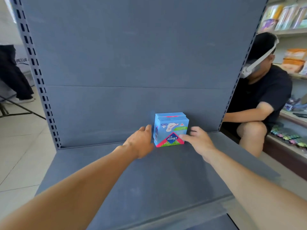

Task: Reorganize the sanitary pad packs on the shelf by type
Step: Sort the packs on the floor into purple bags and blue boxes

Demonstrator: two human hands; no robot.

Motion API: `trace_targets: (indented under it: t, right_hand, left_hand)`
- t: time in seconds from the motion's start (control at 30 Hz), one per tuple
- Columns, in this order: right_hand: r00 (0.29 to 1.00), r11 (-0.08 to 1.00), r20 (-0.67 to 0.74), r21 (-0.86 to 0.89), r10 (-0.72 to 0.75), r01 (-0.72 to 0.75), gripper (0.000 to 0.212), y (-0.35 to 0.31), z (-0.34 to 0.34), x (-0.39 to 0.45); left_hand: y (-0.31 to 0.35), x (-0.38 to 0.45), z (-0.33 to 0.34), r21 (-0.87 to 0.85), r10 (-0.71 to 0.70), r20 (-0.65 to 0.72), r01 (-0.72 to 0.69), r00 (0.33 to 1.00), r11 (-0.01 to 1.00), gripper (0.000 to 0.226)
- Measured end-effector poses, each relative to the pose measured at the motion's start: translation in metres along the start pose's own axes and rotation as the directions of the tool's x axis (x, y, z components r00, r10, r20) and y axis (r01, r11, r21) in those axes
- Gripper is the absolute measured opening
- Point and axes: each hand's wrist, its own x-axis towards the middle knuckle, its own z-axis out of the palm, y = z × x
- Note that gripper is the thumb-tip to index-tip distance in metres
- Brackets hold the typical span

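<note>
The pack (pixel 171 129), a blue box with a pink and green lower corner, stands between the two hands, on the grey shelf (pixel 132 171) and close against the shelf's back panel (pixel 124 55). Its printed face is turned toward the camera and the logo reads upside down, so it appears to stand inverted. Its face is nearly square, a little taller than wide, so the long axis runs upright.

The left hand (pixel 141 141) lies just left of the pack, fingers fairly straight and reaching along its left side; the fingertips seem to touch that side, though contact cannot be told for sure. It grasps nothing. The right hand (pixel 197 140) sits just right of the pack, fingers loosely bent, with a finger laid against the lower right corner of the front face. It too grips nothing firmly. Both hands are about equally near, one on each flank, so a two-handed squeeze from the sides looks like the likely next move.

No other pack shows on this shelf. To the right of the pack, beyond the shelf's edge, a person (pixel 259 97) crouches, with more shelves of goods (pixel 294 60) behind.
</note>
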Motion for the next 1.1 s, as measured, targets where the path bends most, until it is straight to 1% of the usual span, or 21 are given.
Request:
trace_targets:
  t: [0.07,0.17,0.23,0.3,0.37,0.47,0.5,0.53,0.63,0.67,0.7,0.8,0.83,0.97,1.03,1.1]
  right_hand:
    - [0.997,0.996,0.069,0.082,-0.023,0.017,0.059,-0.002,0.009,0.016]
    - [0.992,0.987,0.110,0.154,-0.058,0.041,0.060,0.000,0.019,0.030]
    - [0.990,0.980,0.112,0.189,-0.088,0.066,0.059,0.002,0.021,0.034]
    - [0.990,0.976,0.103,0.206,-0.100,0.077,0.056,0.006,0.017,0.037]
    - [0.989,0.972,0.109,0.225,-0.096,0.069,0.053,0.011,0.009,0.036]
    - [0.984,0.961,0.162,0.276,-0.078,0.031,0.051,0.019,-0.008,0.025]
    - [0.980,0.955,0.186,0.295,-0.075,0.017,0.051,0.020,-0.015,0.018]
    - [0.975,0.952,0.211,0.308,-0.074,0.005,0.050,0.021,-0.022,0.011]
    - [0.959,0.953,0.276,0.302,-0.063,-0.025,0.048,0.020,-0.041,-0.014]
    - [0.957,0.953,0.284,0.301,-0.059,-0.031,0.048,0.019,-0.046,-0.023]
    - [0.957,0.952,0.284,0.305,-0.056,-0.035,0.048,0.017,-0.052,-0.033]
    - [0.965,0.943,0.258,0.331,-0.046,-0.043,0.056,0.010,-0.071,-0.065]
    - [0.969,0.939,0.245,0.342,-0.042,-0.046,0.060,0.006,-0.079,-0.078]
    - [0.980,0.923,0.194,0.384,-0.051,-0.028,0.058,-0.009,-0.108,-0.136]
    - [0.984,0.921,0.169,0.390,-0.054,-0.016,0.062,-0.018,-0.118,-0.170]
    - [0.988,0.916,0.149,0.401,-0.043,-0.021,0.068,-0.022,-0.126,-0.202]
  left_hand:
    - [0.006,0.015,0.009,-0.008,0.032,-0.016,-0.032,0.999,0.999,0.040]
    - [0.011,0.029,0.020,-0.035,0.035,-0.057,-0.037,0.998,0.999,0.028]
    - [0.014,0.031,0.022,-0.086,0.026,-0.101,-0.035,0.995,0.996,0.027]
    - [0.016,0.033,0.021,-0.147,0.020,-0.119,-0.037,0.993,0.988,0.031]
    - [0.014,0.034,0.021,-0.275,0.009,-0.111,-0.040,0.994,0.961,0.037]
    - [0.010,0.027,0.018,-0.496,-0.016,-0.139,-0.056,0.990,0.867,0.054]
    - [0.010,0.023,0.015,-0.554,-0.016,-0.124,-0.056,0.992,0.831,0.059]
    - [0.011,0.018,0.012,-0.611,-0.018,-0.097,-0.045,0.995,0.790,0.059]
    - [0.011,0.000,0.003,-0.770,-0.084,-0.007,0.048,0.996,0.636,0.040]
    - [0.012,-0.009,0.000,-0.800,-0.104,0.016,0.075,0.994,0.596,0.036]
    - [0.013,-0.018,-0.002,-0.809,-0.112,0.030,0.090,0.993,0.581,0.034]
    - [0.019,-0.046,-0.009,-0.812,-0.118,0.023,0.088,0.993,0.577,0.031]
    - [0.023,-0.057,-0.013,-0.824,-0.124,0.015,0.082,0.992,0.561,0.030]
    - [0.045,-0.101,-0.034,-0.892,-0.151,-0.014,0.056,0.988,0.449,0.028]
    - [0.060,-0.129,-0.041,-0.921,-0.119,-0.018,0.030,0.993,0.389,0.029]
    - [0.080,-0.157,-0.042,-0.931,-0.059,-0.004,0.018,0.998,0.365,0.035]
